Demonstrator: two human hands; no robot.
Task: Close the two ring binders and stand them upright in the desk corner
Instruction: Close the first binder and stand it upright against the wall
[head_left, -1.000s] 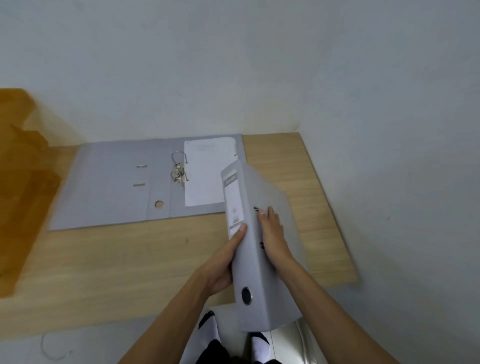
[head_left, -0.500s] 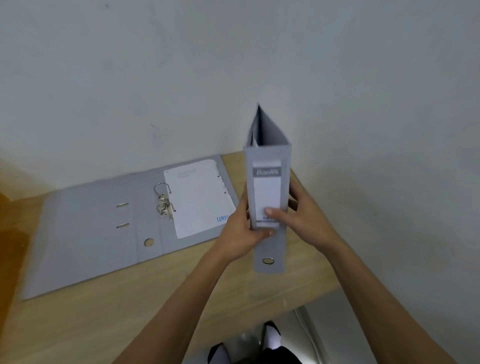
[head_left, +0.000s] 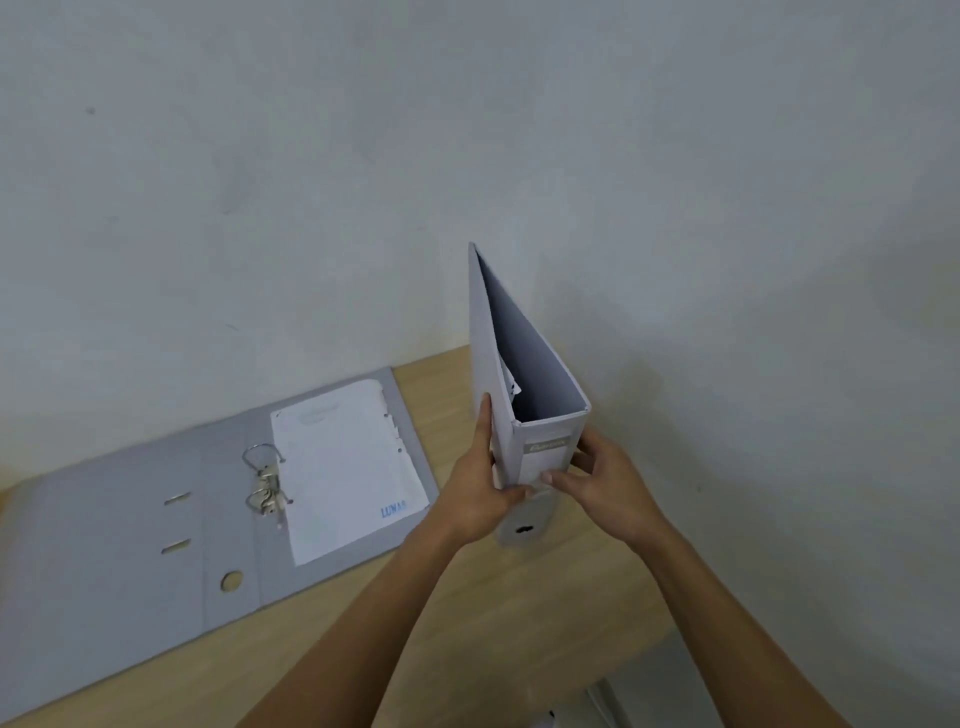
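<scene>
A closed grey ring binder (head_left: 524, 364) stands upright near the desk's back right corner, its labelled spine facing me and its covers gaping slightly at the top. My left hand (head_left: 480, 493) grips its left cover and spine, and my right hand (head_left: 602, 483) holds the right side, thumb on the spine. A second grey binder (head_left: 130, 545) lies open flat on the wooden desk (head_left: 467, 639) to the left, with metal rings (head_left: 265, 483) showing and a white sheet (head_left: 343, 467) on its right half.
Grey walls (head_left: 727, 260) meet behind the held binder and bound the desk at the back and on the right. The desk's front right edge ends near my right forearm, with floor below.
The closed binder went from lying tilted at the desk's front edge to upright, then moved back toward the corner. Both hands stayed on it, and the view shifted up.
</scene>
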